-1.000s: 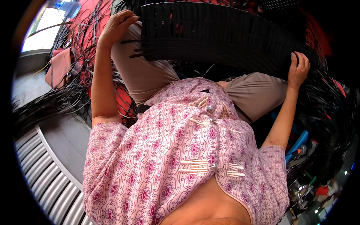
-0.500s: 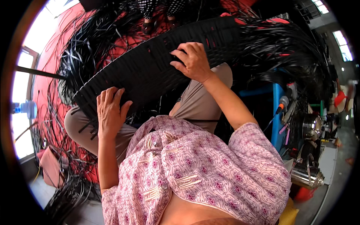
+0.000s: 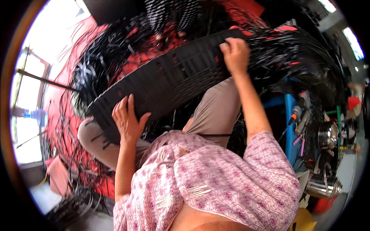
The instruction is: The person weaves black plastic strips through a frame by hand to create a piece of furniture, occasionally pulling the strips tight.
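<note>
A long, curved panel woven from flat black strips (image 3: 173,71) lies across my lap and knees. My left hand (image 3: 129,120) rests on its left part, fingers spread and thumb held out to the side. Over the right end of the panel is my right hand (image 3: 236,56), its fingers curled in. Whatever those fingers pinch, if anything, is hidden. Past that hand, a thick bundle of loose black strips (image 3: 293,52) fans out from the panel's right end.
More black strips (image 3: 90,69) lie heaped on the red floor covering (image 3: 59,90). A person in patterned trousers (image 3: 158,15) stands beyond the panel. To my right are a blue plastic frame (image 3: 290,131), an orange-and-grey tool handle (image 3: 296,111) and a metal flask (image 3: 322,186).
My right hand has moved right along the panel to its end, and its fingers have curled in more. The left hand stays spread on the panel. The whole view has shifted somewhat.
</note>
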A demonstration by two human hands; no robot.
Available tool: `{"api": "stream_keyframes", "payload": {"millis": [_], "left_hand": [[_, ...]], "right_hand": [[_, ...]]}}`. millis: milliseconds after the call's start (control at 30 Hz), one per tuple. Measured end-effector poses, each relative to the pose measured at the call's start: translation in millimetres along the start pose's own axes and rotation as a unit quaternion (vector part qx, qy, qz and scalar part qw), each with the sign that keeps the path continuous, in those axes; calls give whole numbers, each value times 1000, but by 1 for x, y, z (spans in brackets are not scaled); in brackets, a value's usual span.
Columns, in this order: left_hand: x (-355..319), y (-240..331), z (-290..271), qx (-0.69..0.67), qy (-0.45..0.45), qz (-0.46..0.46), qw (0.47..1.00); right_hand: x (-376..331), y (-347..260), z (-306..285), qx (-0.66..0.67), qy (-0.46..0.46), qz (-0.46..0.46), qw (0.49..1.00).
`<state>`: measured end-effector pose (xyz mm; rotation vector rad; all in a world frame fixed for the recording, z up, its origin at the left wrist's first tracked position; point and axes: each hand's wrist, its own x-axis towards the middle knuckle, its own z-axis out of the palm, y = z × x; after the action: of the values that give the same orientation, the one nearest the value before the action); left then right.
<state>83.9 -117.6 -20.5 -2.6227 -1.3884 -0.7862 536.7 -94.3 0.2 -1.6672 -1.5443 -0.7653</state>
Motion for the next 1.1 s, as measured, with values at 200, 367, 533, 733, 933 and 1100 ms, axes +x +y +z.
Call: {"api": "stream_keyframes", "payload": {"millis": [200,367,533,733,933,1100], "left_hand": [[-26,8,7,-33,-32,26,999],[-29,4,15,64,-93,23,993],[3,-19,20,45,-64,39,996],[18,-98,27,101,-7,30,994],[30,-146,13,49,-55,27,997],[58,-108,-11,69,-93,40,992]], "right_hand": [[-17,109,17,-3,-127,354,926],[-12,111,36,40,-146,376,914],[-12,100,18,68,-151,470,867],[-16,43,31,242,-135,466,841],[-31,-8,-1,169,-150,347,910],[-39,-15,9,137,-100,385,907]]}}
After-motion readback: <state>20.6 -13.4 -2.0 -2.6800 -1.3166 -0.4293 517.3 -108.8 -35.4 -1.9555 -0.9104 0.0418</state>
